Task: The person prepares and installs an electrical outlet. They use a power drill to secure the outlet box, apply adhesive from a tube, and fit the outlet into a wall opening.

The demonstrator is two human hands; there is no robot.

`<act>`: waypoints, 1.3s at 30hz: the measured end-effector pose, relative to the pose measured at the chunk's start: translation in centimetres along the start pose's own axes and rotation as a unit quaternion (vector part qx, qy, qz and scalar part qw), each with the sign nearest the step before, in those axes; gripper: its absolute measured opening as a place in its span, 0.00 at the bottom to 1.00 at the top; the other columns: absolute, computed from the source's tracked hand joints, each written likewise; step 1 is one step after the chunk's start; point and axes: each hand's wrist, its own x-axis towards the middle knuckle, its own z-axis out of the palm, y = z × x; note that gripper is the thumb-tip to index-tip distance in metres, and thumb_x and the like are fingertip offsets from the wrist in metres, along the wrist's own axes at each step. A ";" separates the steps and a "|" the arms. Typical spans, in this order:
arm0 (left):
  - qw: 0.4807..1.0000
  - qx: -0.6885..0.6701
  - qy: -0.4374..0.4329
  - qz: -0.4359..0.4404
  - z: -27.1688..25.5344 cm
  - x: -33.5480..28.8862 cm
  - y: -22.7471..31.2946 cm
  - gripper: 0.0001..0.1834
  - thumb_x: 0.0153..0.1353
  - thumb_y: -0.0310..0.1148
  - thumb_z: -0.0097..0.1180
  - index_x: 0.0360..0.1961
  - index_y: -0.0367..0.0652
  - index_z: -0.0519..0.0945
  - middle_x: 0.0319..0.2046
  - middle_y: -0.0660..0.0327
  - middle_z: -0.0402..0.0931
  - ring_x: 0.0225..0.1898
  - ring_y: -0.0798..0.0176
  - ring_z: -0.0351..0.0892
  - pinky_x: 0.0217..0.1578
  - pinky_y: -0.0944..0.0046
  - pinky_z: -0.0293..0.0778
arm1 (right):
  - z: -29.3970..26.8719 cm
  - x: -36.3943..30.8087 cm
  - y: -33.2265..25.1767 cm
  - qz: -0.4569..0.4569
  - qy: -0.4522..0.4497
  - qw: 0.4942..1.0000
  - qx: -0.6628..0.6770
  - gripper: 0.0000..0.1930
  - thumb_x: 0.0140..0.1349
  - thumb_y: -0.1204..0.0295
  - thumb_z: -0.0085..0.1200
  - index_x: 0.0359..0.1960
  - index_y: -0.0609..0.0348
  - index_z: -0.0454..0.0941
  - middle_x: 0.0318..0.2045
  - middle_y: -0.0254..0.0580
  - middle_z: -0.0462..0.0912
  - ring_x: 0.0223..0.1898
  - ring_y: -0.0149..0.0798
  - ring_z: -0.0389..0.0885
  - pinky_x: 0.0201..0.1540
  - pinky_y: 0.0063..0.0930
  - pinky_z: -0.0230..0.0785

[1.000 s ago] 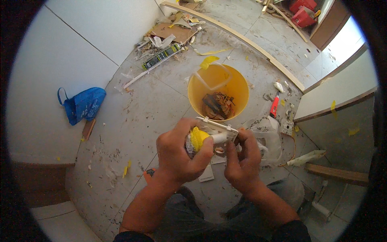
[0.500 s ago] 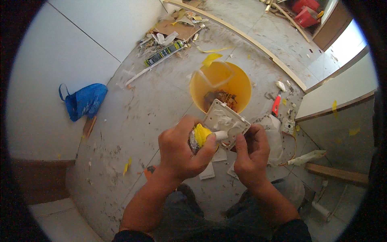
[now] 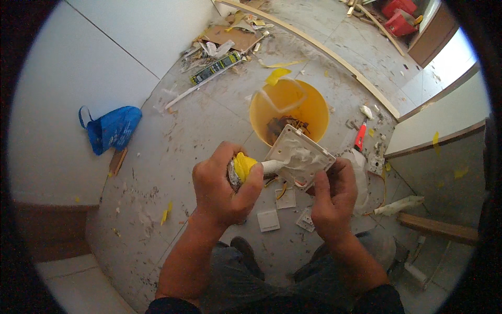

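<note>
My left hand (image 3: 215,183) is closed round a sealant tube, its end wrapped in yellow tape (image 3: 244,166). The tube's white nozzle (image 3: 271,167) points right, with its tip at the left edge of a square white switch or socket plate (image 3: 285,145). White paste (image 3: 303,159) is smeared across the plate face turned up to me. My right hand (image 3: 334,201) grips that plate by its lower right corner, thumb on top and fingers behind. Much of the tube's body is hidden in my left hand.
Beyond the plate stands a yellow bucket (image 3: 316,112) with scraps inside. White square plates (image 3: 268,220) lie below my hands. A red-handled tool (image 3: 360,137) is at the right, near a wooden bar (image 3: 436,228). A sealant cartridge (image 3: 215,68) and blue bag (image 3: 112,128) lie left.
My left hand has drawn the tube left, showing more of the nozzle. The plate in my right hand has shifted slightly right. More of the white paste on it shows.
</note>
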 end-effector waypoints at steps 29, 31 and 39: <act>0.997 0.060 -0.001 0.051 1.3 -0.5 0.1 0.16 0.54 0.41 0.67 0.35 0.42 0.79 0.19 0.52 0.77 0.20 0.45 0.81 0.25 0.52 0.77 | 0.2 -0.6 -0.3 0.004 0.017 0.999 0.033 0.09 0.72 0.81 0.49 0.50 0.61 0.68 0.40 0.39 0.75 0.40 0.29 0.75 0.46 0.27 0.72; 0.996 0.060 0.002 0.064 1.6 -0.5 0.2 0.16 0.53 0.41 0.67 0.35 0.42 0.79 0.19 0.52 0.77 0.20 0.45 0.81 0.25 0.51 0.77 | 0.1 -0.6 0.0 0.006 0.017 0.999 0.029 0.09 0.72 0.81 0.49 0.50 0.61 0.68 0.40 0.39 0.75 0.41 0.29 0.75 0.46 0.27 0.72; 0.995 0.080 0.013 0.063 1.6 -0.3 0.1 0.16 0.54 0.42 0.68 0.35 0.42 0.78 0.19 0.52 0.77 0.20 0.46 0.82 0.24 0.52 0.76 | 0.1 -0.6 0.4 -0.003 0.022 0.999 0.026 0.10 0.72 0.81 0.49 0.52 0.62 0.67 0.41 0.40 0.76 0.41 0.30 0.76 0.46 0.27 0.73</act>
